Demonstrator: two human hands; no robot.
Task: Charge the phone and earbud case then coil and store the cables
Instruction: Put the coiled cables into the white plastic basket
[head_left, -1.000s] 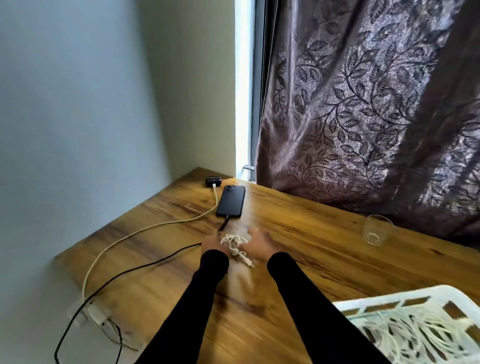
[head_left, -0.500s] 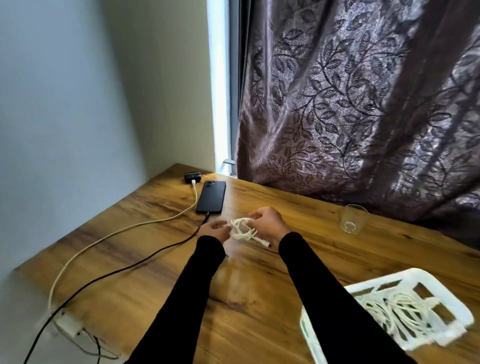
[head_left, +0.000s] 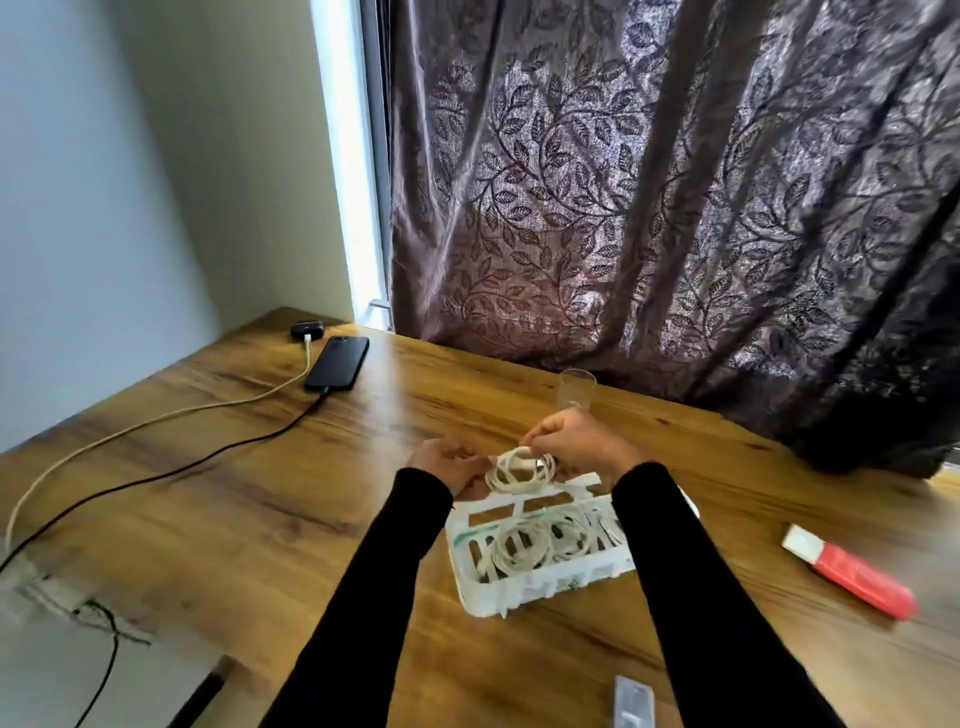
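Note:
Both my hands hold a coiled white cable (head_left: 519, 470) just above the far rim of a white plastic basket (head_left: 540, 584). My left hand (head_left: 449, 462) pinches the coil's left side and my right hand (head_left: 576, 441) grips its top right. Inside the basket lie other coiled white cables (head_left: 535, 545). At the far left corner a black phone (head_left: 337, 362) lies face down with a black cable (head_left: 208, 460) plugged in. Behind it sits a black earbud case (head_left: 307, 329) with a white cable (head_left: 156, 415) attached.
A clear drinking glass (head_left: 575, 389) stands just beyond my right hand. A red and white box (head_left: 852, 571) lies at the right, and a small grey object (head_left: 632, 704) near the front edge. A patterned curtain (head_left: 675, 208) hangs behind the wooden table (head_left: 260, 519). Both charging cables drop over the table's left edge.
My view turned right and down, bringing the basket under my hands. Both hands carried the coiled white cable rightward from near the phone to above the basket.

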